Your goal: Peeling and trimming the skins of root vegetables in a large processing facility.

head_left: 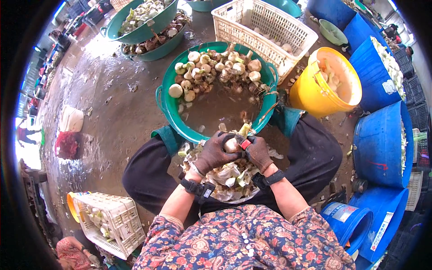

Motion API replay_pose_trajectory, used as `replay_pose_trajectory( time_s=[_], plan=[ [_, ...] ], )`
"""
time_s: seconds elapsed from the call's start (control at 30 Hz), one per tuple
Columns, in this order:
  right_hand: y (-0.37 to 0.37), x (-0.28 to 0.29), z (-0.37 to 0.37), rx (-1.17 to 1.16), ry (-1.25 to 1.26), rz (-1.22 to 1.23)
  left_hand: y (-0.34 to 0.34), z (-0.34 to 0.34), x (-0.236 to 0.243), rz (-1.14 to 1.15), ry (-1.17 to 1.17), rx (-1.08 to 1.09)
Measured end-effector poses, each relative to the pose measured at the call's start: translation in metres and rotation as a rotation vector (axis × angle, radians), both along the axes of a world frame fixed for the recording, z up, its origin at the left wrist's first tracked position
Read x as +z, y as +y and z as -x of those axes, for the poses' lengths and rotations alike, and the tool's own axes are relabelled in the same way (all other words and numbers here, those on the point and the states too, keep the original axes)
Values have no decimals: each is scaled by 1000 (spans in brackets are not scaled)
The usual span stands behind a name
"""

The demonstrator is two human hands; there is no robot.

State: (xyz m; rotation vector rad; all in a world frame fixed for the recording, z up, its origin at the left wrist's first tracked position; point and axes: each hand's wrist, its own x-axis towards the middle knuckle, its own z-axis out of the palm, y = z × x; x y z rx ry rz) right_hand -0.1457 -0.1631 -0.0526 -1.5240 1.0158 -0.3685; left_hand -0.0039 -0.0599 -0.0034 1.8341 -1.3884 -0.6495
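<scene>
My left hand (pixel 213 155), in a dark glove, is closed round a pale garlic bulb (pixel 232 145) whose stalk points away from me. My right hand (pixel 259 155), gloved too, is closed on a small red-handled tool (pixel 245 144) right against the bulb; its blade is hidden. Both hands are just past the near rim of a green tub (pixel 170 116). Along the tub's far side lie several garlic bulbs (pixel 238 68) with roots and stalks, in brown water or on its muddy bottom. Below my hands, loose garlic peelings (pixel 231 180) are heaped between my legs.
Beyond the tub stands a white slatted crate (pixel 256 33). A yellow bucket (pixel 315 92) is at the right, near several blue barrels (pixel 375 139). Green basins (pixel 155 51) stand far left. Another crate (pixel 121 229) lies near left, by a person's sleeve (pixel 72 252). The floor is wet.
</scene>
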Motion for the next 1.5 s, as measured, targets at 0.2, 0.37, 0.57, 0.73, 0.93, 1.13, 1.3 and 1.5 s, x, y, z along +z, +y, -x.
replay_pose_trajectory(
  time_s=[0.2, 0.37, 0.57, 0.73, 0.93, 1.13, 1.3, 1.5],
  plan=[
    [4, 16, 3, 151, 66, 214, 6, -7, 2, -8, 139, -67],
    [7, 24, 12, 1, -402, -693, 17, -6, 1, -180, 908, 2],
    [19, 0, 1, -76, -683, -1058, 15, 22, -14, 6, 550, 3],
    [-49, -135, 39, 394, -1090, -1529, -14, 25, 0, 116, -281, 156],
    [11, -19, 2, 153, -185, -401, 21, 15, -38, -40, 228, 97],
    [4, 15, 9, 214, -522, -559, 26, 4, -42, -36, 1363, 245],
    [7, 35, 13, 251, -630, -602, 35, 10, -19, 267, 240, 56],
    [26, 50, 5, 642, -106, 818, 45, -1, -41, -82, 758, 235]
  ],
)
